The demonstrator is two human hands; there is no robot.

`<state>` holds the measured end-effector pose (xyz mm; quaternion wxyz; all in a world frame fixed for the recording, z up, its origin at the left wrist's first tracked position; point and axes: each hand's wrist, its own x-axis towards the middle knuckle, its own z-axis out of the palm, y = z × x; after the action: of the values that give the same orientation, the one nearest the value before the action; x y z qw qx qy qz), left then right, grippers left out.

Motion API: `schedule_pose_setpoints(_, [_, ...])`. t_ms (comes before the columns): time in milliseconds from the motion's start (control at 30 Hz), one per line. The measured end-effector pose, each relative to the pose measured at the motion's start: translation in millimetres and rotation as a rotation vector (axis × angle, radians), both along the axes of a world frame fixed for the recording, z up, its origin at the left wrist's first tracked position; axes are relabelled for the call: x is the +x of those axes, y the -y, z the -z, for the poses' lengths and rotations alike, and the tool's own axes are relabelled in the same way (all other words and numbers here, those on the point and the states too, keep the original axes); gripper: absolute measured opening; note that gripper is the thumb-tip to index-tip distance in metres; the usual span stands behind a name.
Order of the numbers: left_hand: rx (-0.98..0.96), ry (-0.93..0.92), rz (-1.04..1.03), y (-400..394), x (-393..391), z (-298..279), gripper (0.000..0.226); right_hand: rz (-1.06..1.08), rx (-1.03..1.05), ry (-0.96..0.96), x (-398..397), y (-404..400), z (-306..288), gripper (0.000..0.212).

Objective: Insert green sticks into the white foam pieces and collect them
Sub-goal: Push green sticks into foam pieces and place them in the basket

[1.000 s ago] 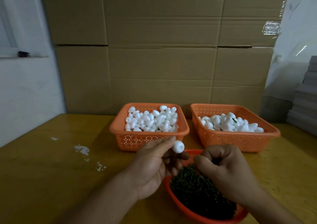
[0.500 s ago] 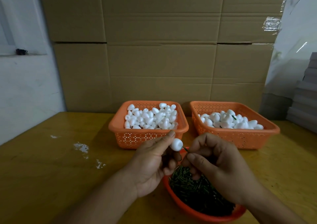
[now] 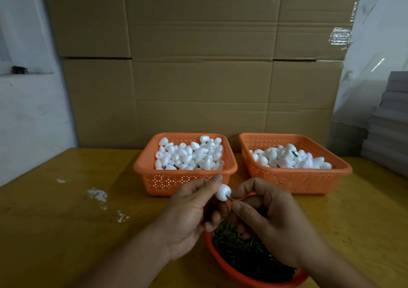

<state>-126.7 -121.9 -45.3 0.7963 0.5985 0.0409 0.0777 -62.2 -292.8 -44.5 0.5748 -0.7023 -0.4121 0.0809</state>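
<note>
My left hand (image 3: 189, 212) pinches a white foam piece (image 3: 223, 192) between thumb and fingers, just in front of the left basket. My right hand (image 3: 269, 219) pinches a short green stick (image 3: 228, 197) whose tip touches the foam piece's lower side. Under both hands sits an orange bowl (image 3: 223, 263) heaped with green sticks (image 3: 242, 250). The left orange basket (image 3: 152, 177) holds plain white foam pieces. In the right orange basket (image 3: 295, 179) lie foam pieces, one showing a green stick (image 3: 294, 154).
The yellow wooden table (image 3: 66, 221) has white flecks (image 3: 97, 195) left of my hands. Large cardboard boxes (image 3: 198, 66) stand right behind the baskets. A grey stack (image 3: 390, 122) rises at the far right, with a white wall on the left.
My right hand rose from the bowl with a stick and closed in on the foam piece. The stick's tip now meets the foam. My left hand stayed nearly still.
</note>
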Motion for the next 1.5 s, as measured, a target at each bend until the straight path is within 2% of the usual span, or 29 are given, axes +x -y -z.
schedule_pose_setpoints(300, [0.031,0.048,-0.035,-1.1,0.1,0.9,0.034,0.057,-0.01,0.082,1.0,-0.4,1.1,0.02])
schedule_pose_setpoints(533, [0.097,0.096,-0.085,-0.1,0.1,-0.2,0.025,0.144,0.001,0.199,1.9,0.3,1.9,0.007])
schedule_pose_setpoints(633, [0.096,0.115,-0.095,0.4,0.1,-0.5,0.025,0.179,0.007,0.212,1.6,-0.2,4.0,0.016])
schedule_pose_setpoints(767, [0.092,0.131,-0.102,0.5,0.2,0.0,0.029,0.203,-0.017,0.242,3.0,-1.1,7.1,0.005])
schedule_pose_setpoints(933, [0.127,0.163,-0.104,-0.3,0.7,2.4,0.024,0.232,-0.051,0.288,3.5,-1.0,7.7,0.018])
schedule_pose_setpoints(1067, [0.155,0.182,-0.113,-1.0,1.6,3.5,0.021,0.259,-0.057,0.322,4.7,-1.6,9.6,0.019])
schedule_pose_setpoints(1233, [0.183,0.22,-0.147,-0.5,3.2,6.7,0.036,0.263,-0.04,0.335,3.4,-2.2,10.2,0.019])
schedule_pose_setpoints(1500, [0.287,0.3,-0.179,0.6,2.6,7.2,0.024,0.256,0.024,0.379,-1.1,-1.9,10.3,0.008])
